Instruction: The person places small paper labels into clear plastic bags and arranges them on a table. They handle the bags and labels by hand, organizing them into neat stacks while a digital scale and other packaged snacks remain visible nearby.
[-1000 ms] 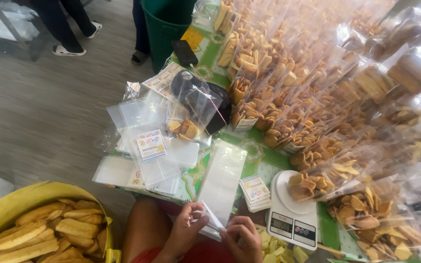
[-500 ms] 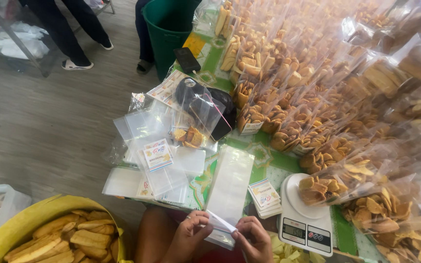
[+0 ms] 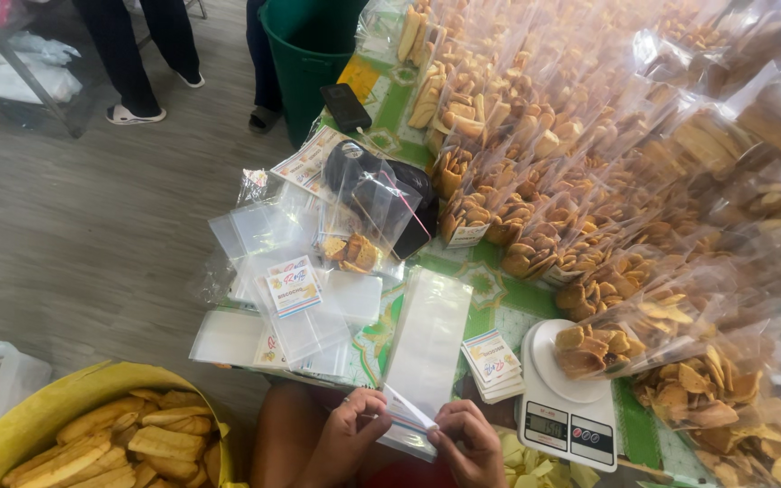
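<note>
My left hand (image 3: pixel 347 431) and my right hand (image 3: pixel 466 441) both pinch the near end of a long clear plastic bag (image 3: pixel 428 342) that lies on the green patterned table (image 3: pixel 490 289). The bag is flat with nothing inside it and stretches away from me. A stack of small printed label cards (image 3: pixel 492 363) lies just right of it. A white kitchen scale (image 3: pixel 568 403) with a filled bag of crackers (image 3: pixel 600 342) resting on it stands at the right. A yellow tub (image 3: pixel 38 407) of long pale crackers (image 3: pixel 128 445) sits at my lower left.
Several flat clear bags and labels (image 3: pixel 293 289) lie spread at the table's left. A mass of filled cracker bags (image 3: pixel 625 154) covers the right and back. A dark phone (image 3: pixel 345 106), a green bin (image 3: pixel 305 54) and two people's legs (image 3: pixel 137 63) are at the far side.
The view has shifted slightly; my hands stay on the near end of the long bag, fingers working at its edge. The people's feet at the back have stepped a little.
</note>
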